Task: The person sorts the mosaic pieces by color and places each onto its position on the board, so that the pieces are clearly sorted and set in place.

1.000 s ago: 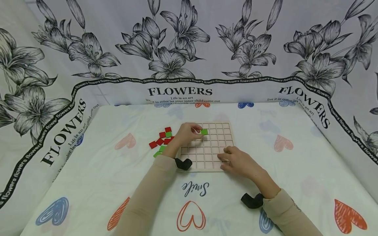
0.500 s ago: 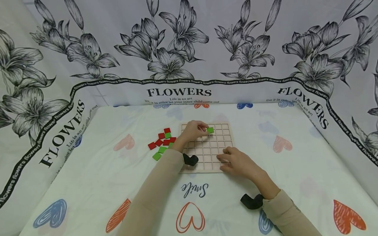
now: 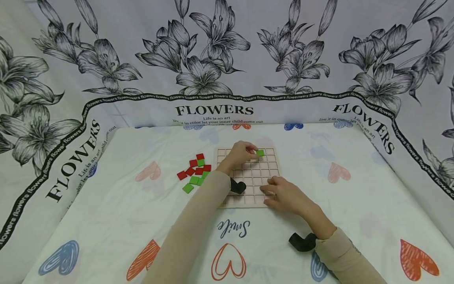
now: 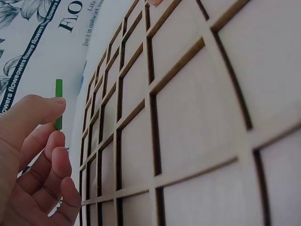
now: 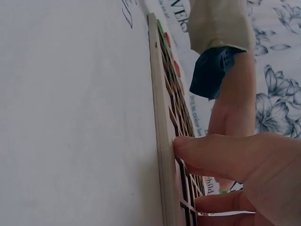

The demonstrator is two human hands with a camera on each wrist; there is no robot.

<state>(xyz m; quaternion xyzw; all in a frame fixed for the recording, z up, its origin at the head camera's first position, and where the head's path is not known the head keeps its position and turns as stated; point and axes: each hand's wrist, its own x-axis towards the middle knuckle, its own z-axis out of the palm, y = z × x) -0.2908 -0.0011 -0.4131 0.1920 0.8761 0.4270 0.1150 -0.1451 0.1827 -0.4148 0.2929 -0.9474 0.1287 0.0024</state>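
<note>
My left hand point(image 3: 241, 154) pinches a green square tile point(image 3: 260, 153) over the far rows of a pale wooden grid board point(image 3: 250, 199). In the left wrist view the tile point(image 4: 59, 88) is seen edge-on between thumb and fingers, apart from the board point(image 4: 195, 108); the other fingers curl loosely below. My right hand point(image 3: 288, 195) rests on the near right part of the board, fingers spread. The right wrist view shows its thumb touching the board's side edge point(image 5: 160, 122), with the other fingers partly hidden behind it.
Left of the board lie loose red tiles point(image 3: 182, 175) and green tiles point(image 3: 188, 188), several of each. A heart-print cloth point(image 3: 106, 221) covers the table. A flower-print curtain point(image 3: 301, 106) stands behind. Each wrist carries a black camera mount point(image 3: 302, 241).
My left hand has moved right and slightly away across the board's far rows, carrying the green tile. The right hand has stayed in place on the board.
</note>
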